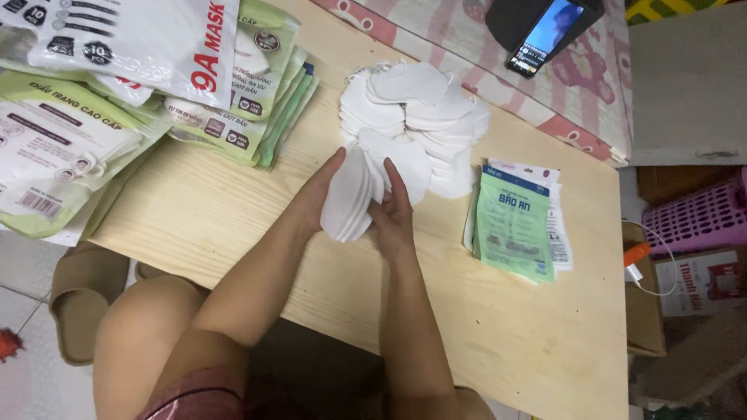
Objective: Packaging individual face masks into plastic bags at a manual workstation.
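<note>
A small stack of white masks (348,196) stands on edge, squared together.

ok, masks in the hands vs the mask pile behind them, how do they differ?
The stack of masks in the hands is squared up on edge, pressed between left hand and right hand. The loose mask pile lies flat on the wooden table, fanned and untidy. The held stack is smaller and the pile spreads wider. Both are white and unpackaged.
</note>
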